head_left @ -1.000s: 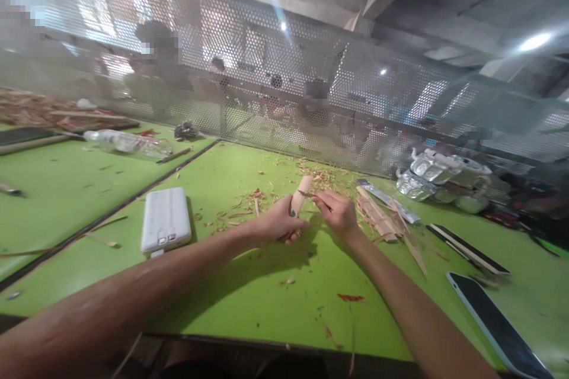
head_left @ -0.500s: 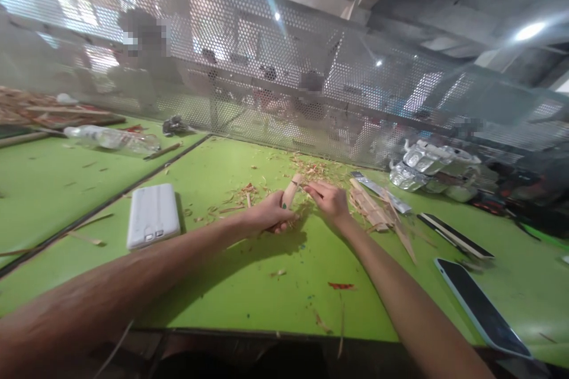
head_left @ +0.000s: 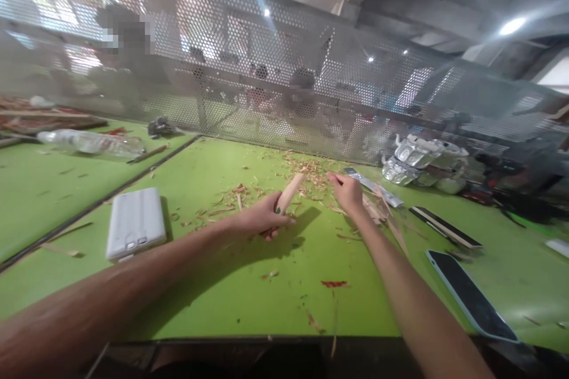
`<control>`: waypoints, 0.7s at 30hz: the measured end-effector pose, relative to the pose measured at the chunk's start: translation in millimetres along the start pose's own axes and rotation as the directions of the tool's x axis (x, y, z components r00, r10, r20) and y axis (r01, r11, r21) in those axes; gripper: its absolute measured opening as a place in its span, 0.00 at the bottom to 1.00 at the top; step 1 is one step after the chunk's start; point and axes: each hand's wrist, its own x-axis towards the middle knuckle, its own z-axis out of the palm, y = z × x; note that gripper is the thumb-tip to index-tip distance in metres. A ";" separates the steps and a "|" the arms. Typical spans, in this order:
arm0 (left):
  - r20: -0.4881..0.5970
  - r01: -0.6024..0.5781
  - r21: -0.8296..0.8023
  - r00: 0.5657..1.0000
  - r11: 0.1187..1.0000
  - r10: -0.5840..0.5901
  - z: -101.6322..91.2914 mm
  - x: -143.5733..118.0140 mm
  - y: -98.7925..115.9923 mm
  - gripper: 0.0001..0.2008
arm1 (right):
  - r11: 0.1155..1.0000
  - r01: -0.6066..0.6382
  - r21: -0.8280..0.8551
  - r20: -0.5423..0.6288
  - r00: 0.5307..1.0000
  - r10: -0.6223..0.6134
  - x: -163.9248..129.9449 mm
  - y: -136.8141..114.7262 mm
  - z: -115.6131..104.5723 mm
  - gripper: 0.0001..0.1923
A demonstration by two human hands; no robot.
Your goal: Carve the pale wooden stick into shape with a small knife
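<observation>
Head view, clock bearings with 12 pointing away from the wearer.

Left hand point(head_left: 265, 214): closed around the near end of a flat wooden piece point(head_left: 291, 190), narrow grip. Holding it low presumably leaves the far length bare and clear of the fingers. A small green patch shows on the wood by the grip.

Right hand point(head_left: 347, 192): at 3 o'clock from the piece, apart from it, fingers curled around a slim dark tool point(head_left: 339, 181). Only a bit shows; type cannot be told.

Position: piece near mid-bench point(head_left: 249, 299), seemingly held above the surface, judging by the shadow. Long axis runs from 7 to 1 o'clock; the squared-looking far end points to 1, the near end is hidden in the palm.

Surroundings: shavings point(head_left: 316, 174) lie just beyond the far end. Wood strips point(head_left: 376, 208) sit beside the right hand at 4 o'clock. White device point(head_left: 136, 220), 9 o'clock from the left hand, and phone point(head_left: 472, 297), 4 o'clock from the right, are probably set aside to leave the middle for handwork.
</observation>
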 end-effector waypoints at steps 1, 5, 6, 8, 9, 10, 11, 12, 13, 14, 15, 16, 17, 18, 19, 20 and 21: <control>-0.007 0.007 -0.010 1.000 1.000 -0.007 -0.5 0.6 -0.6 0.27 | 1.000 0.003 0.010 0.004 1.000 -0.003 0.3 -6.9 0.6 0.28; 0.003 -0.021 -0.085 1.000 0.996 0.021 -2.7 2.9 -6.7 0.27 | 0.985 0.074 0.158 0.057 0.995 -0.084 -6.1 -44.1 3.6 0.20; -0.005 -0.034 -0.099 0.999 0.995 0.033 -3.4 3.9 -8.5 0.25 | 0.972 0.103 0.213 0.085 0.989 -0.123 -9.1 -52.4 3.7 0.18; -0.046 -0.057 -0.120 0.998 0.991 0.052 -4.8 6.2 -11.4 0.23 | 0.943 0.169 0.287 0.162 0.962 -0.221 -15.5 -65.5 3.7 0.15; -0.073 -0.074 -0.126 0.995 0.989 0.065 -5.3 7.3 -12.2 0.22 | 0.933 0.202 0.299 0.197 0.943 -0.267 -18.4 -70.3 3.8 0.15; -0.099 -0.092 -0.129 0.992 0.987 0.079 -5.8 8.3 -12.5 0.22 | 0.926 0.233 0.298 0.226 0.925 -0.305 -20.9 -74.1 4.1 0.15; -0.124 -0.108 -0.132 0.988 0.985 0.092 -5.9 9.1 -12.4 0.22 | 0.920 0.262 0.291 0.244 0.910 -0.336 -23.0 -77.1 4.6 0.15; -0.147 -0.121 -0.133 0.984 0.984 0.101 -5.6 9.5 -12.0 0.22 | 0.915 0.287 0.284 0.256 0.897 -0.360 -24.6 -79.3 5.3 0.15; -0.169 -0.125 -0.132 0.980 0.983 0.102 -5.0 9.6 -11.2 0.22 | 0.910 0.306 0.280 0.265 0.886 -0.380 -25.8 -81.0 6.1 0.16; -0.190 -0.123 -0.130 0.977 0.984 0.097 -4.0 9.4 -10.2 0.22 | 0.904 0.323 0.280 0.274 0.876 -0.398 -26.8 -82.2 7.0 0.16; -0.208 -0.118 -0.129 0.974 0.985 0.090 -2.8 8.8 -9.0 0.23 | 0.898 0.338 0.281 0.281 0.866 -0.414 -27.6 -82.9 8.0 0.17; -0.225 -0.112 -0.128 0.971 0.985 0.081 -1.5 8.0 -7.7 0.23 | 0.895 0.349 0.276 0.285 0.860 -0.423 -28.3 -83.3 9.0 0.17; -0.232 -0.106 -0.129 0.970 0.986 0.074 -0.2 6.9 -6.2 0.22 | 0.896 0.356 0.266 0.284 0.859 -0.426 -29.1 -83.5 10.0 0.18; -0.238 -0.102 -0.128 0.969 0.987 0.070 0.9 5.7 -4.7 0.22 | 0.899 0.358 0.251 0.278 0.863 -0.421 -30.0 -83.4 11.1 0.19; -0.244 -0.099 -0.124 0.968 0.987 0.066 1.8 4.3 -3.2 0.22 | 0.905 0.357 0.233 0.270 0.870 -0.413 -30.9 -83.3 12.1 0.21; -0.249 -0.096 -0.117 0.966 0.988 0.064 2.5 3.0 -1.7 0.22 | 0.910 0.354 0.216 0.262 0.877 -0.403 -31.9 -83.2 13.1 0.22; -0.253 -0.093 -0.109 0.965 0.990 0.063 3.1 1.8 -0.3 0.21 | 0.914 0.351 0.203 0.255 0.882 -0.396 -32.8 -83.0 14.0 0.23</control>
